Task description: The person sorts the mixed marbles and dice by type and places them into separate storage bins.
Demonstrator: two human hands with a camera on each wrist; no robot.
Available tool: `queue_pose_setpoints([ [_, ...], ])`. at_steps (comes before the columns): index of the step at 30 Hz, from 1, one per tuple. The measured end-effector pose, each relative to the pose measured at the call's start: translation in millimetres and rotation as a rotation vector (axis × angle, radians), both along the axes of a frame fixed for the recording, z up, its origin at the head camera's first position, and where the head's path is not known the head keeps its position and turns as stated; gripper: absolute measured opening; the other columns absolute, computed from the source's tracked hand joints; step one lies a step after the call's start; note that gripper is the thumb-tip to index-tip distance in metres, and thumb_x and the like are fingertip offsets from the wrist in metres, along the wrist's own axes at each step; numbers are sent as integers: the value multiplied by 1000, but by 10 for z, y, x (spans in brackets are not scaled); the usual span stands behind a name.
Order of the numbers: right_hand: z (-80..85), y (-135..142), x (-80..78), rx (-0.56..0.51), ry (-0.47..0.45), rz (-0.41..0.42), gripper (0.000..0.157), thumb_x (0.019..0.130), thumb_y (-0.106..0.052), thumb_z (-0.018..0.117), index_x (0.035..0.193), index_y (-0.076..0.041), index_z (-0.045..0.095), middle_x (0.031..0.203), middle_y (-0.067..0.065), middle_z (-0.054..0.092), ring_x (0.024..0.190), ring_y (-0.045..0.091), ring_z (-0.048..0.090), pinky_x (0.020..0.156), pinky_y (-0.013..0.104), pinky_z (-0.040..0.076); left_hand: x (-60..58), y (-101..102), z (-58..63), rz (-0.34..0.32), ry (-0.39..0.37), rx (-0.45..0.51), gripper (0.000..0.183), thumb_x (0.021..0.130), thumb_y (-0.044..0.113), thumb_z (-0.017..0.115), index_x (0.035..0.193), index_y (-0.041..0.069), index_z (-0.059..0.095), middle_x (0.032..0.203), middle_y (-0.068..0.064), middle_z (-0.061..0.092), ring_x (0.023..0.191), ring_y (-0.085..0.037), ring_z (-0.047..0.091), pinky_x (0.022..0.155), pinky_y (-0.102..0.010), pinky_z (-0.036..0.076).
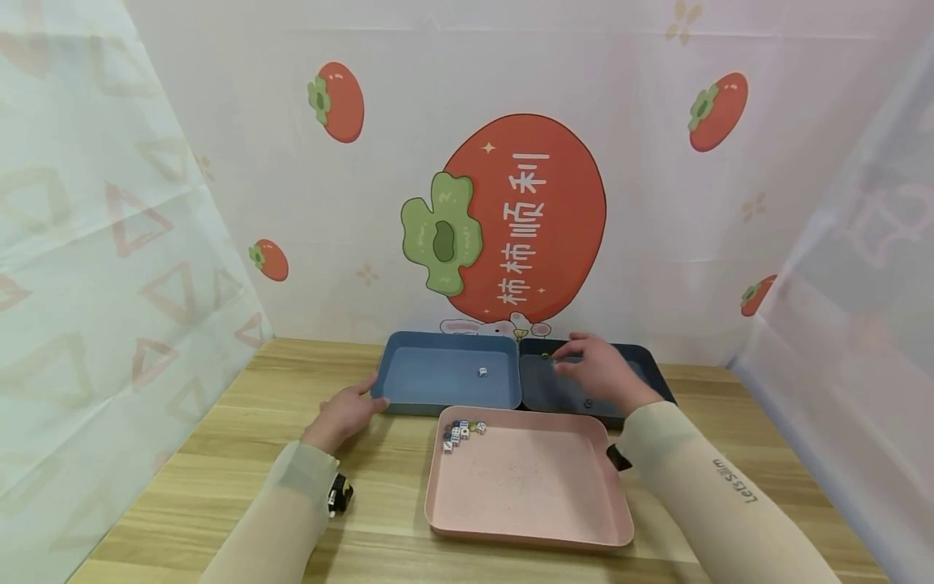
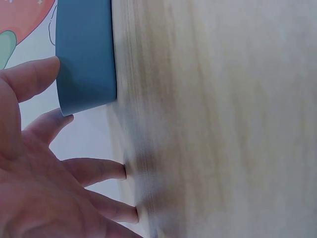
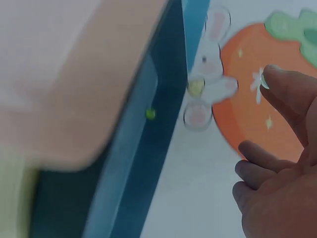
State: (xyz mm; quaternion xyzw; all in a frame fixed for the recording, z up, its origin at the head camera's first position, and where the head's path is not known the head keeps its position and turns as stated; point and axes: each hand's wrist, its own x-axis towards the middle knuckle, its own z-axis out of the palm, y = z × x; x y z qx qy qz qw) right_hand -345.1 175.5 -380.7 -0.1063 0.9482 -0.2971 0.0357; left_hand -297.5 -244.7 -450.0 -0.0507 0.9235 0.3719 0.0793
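Over the dark tray [image 1: 642, 358], my right hand [image 1: 600, 371] pinches a small pale glassy piece [image 3: 264, 80] between thumb and index finger; the fingertips cover most of it. The other fingers of that hand are loosely bent. Below, in this tray, lie a green marble [image 1: 545, 355] and a dark marble [image 1: 588, 403]. My left hand [image 1: 349, 414] is at the near left corner of the blue tray [image 1: 430, 389]. In the left wrist view, its thumb [image 2: 42, 74] touches the tray's side wall and the other fingers spread out straight, some reaching the tabletop. One white die [image 1: 482, 371] sits in the blue tray.
Nearest me lies a pink tray [image 1: 533, 487], with several white dice [image 1: 456, 435] and a few coloured marbles [image 1: 473, 427] bunched in its far left corner. Blue and dark trays stand side by side behind it on the wooden table [image 1: 241, 454], before a printed cloth backdrop [image 1: 642, 268].
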Motion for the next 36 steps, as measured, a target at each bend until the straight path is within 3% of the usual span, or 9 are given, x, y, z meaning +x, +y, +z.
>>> queue_pose_setpoints([
  [6,44,321,-33,58,32,11,24,98,-20,66,116,-7,73,154,27,32,140,51,27,106,64,32,2,0,11,5,2,3,67,100,37,57,157,13,31,152,-23,38,140,-56,16,104,-74,-11],
  [15,-162,608,-49,185,109,73,22,94,-13,67,111,0,73,140,37,44,132,53,36,102,62,38,11,4,-12,-6,9,12,67,101,37,56,157,12,31,152,-21,38,141,-53,19,105,-73,-11],
  [36,-248,647,-42,169,97,76,21,94,-11,66,109,1,73,139,37,44,129,53,39,99,61,42,21,9,-8,-6,10,34,67,101,36,56,158,13,29,153,-19,38,142,-52,18,104,-73,-12],
])
